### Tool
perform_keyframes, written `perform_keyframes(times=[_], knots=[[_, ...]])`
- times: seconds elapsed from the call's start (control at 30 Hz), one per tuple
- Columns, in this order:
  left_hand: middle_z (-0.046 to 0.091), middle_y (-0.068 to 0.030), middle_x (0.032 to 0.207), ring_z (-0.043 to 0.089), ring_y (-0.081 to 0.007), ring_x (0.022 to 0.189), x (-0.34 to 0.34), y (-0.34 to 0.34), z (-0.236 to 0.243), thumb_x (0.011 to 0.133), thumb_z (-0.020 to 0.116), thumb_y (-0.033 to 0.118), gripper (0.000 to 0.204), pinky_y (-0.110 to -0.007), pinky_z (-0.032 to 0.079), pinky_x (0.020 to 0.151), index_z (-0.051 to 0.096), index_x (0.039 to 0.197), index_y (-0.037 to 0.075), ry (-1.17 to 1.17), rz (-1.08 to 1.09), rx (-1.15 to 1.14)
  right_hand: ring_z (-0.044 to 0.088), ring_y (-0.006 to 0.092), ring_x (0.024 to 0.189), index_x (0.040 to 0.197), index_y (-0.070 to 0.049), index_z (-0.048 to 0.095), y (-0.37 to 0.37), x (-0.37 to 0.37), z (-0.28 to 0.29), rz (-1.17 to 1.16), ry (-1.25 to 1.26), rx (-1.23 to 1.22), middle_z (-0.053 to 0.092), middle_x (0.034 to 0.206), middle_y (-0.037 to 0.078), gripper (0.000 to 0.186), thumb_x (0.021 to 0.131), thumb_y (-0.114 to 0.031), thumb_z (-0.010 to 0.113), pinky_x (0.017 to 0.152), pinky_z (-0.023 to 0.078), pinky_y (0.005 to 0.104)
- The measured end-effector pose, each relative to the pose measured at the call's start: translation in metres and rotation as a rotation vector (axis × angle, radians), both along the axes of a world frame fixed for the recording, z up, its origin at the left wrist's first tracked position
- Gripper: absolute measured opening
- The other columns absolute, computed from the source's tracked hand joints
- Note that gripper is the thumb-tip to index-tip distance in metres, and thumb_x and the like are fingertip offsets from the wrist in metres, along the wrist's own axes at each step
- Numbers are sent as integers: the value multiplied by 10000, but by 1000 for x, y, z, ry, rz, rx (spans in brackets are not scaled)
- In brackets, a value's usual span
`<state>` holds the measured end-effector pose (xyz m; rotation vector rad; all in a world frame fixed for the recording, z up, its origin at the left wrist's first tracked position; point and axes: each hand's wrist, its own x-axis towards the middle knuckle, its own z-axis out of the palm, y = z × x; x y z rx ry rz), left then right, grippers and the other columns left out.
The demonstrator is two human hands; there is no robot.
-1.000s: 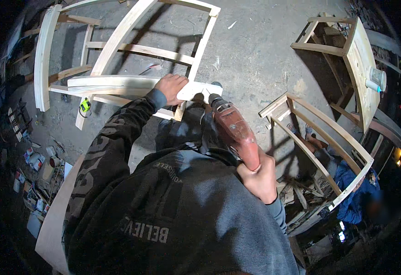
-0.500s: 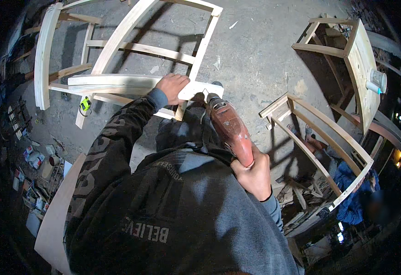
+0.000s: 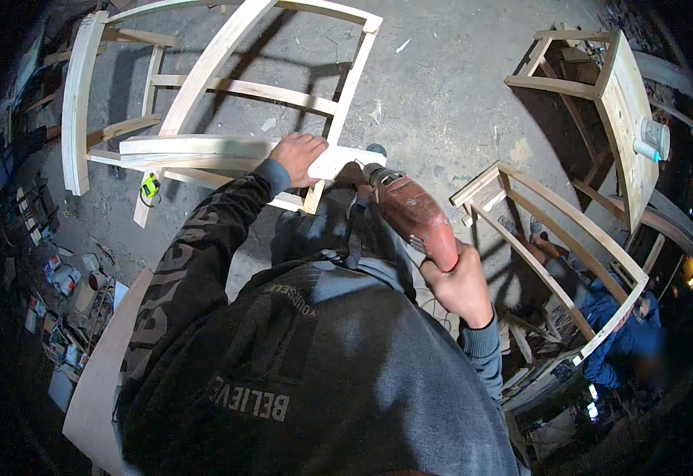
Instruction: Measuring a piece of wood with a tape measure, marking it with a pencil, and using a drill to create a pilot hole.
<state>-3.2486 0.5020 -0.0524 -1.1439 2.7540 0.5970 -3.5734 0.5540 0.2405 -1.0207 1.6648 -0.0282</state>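
Note:
My right hand (image 3: 459, 284) is wrapped around the handle of a red power drill (image 3: 414, 214). The drill's chuck end meets the right end of a pale wooden board (image 3: 196, 149), and its tip is hard to make out there. Over the same board, close to that end, my left hand (image 3: 299, 155) is closed, gripping its edge. The board lies across a wooden furniture frame (image 3: 263, 91) with curved rails. A yellow-green tape measure (image 3: 149, 189) sits at the frame's lower left.
A second wooden frame (image 3: 572, 218) stands at right, with a person in blue (image 3: 620, 333) beyond it. Farther up is a frame with a panel (image 3: 632, 135) bearing a clear container (image 3: 654, 143). Scrap and clutter (image 3: 73, 317) lie at left, near a curved pale sheet (image 3: 109, 365).
My right hand and the drill's rear have swung to the right, so the drill leans more sideways. My left hand keeps its place on the board.

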Motion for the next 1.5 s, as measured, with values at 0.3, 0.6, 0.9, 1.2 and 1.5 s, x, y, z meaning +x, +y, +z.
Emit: perform_keyframes(times=[0.3, 0.6, 0.9, 1.2, 1.5], knots=[[588, -91, 1210, 571, -252, 1134, 2, -3, -4, 758, 730, 519, 714, -414, 454, 959, 560, 1273, 54, 82, -6, 4, 712, 442, 803, 1018, 76, 678, -10, 17, 5, 120, 11, -102, 687, 808, 294, 364, 736, -148, 728, 767, 558, 453], [596, -85, 1209, 575, -242, 1117, 3, -3, -5, 739, 752, 510, 726, -389, 450, 937, 562, 1270, 52, 55, 1, 7, 700, 453, 787, 1010, 69, 680, -15, 16, -3, 122, 16, -90, 682, 793, 291, 362, 732, -155, 737, 753, 557, 462], [610, -78, 1183, 583, -238, 1110, 1, -5, -4, 723, 763, 494, 698, -391, 441, 919, 580, 1235, 56, 145, 26, -13, 709, 290, 741, 1034, 64, 676, -6, 18, -15, 153, 41, -67, 691, 780, 235, 374, 732, -148, 733, 752, 543, 406], [607, -92, 1174, 589, -252, 1098, 1, -7, -3, 737, 744, 473, 663, -395, 446, 895, 590, 1220, 45, 207, 18, 3, 709, 448, 777, 970, 70, 683, -12, 17, -23, 107, 1, -93, 683, 787, 294, 328, 729, -146, 733, 738, 562, 463], [607, -99, 1216, 593, -257, 1116, 2, -5, -5, 738, 747, 480, 684, -401, 446, 910, 589, 1237, 41, 194, 31, 8, 697, 463, 776, 971, 72, 681, -9, 18, -34, 136, 10, -125, 683, 791, 297, 328, 733, -148, 731, 739, 562, 470]])
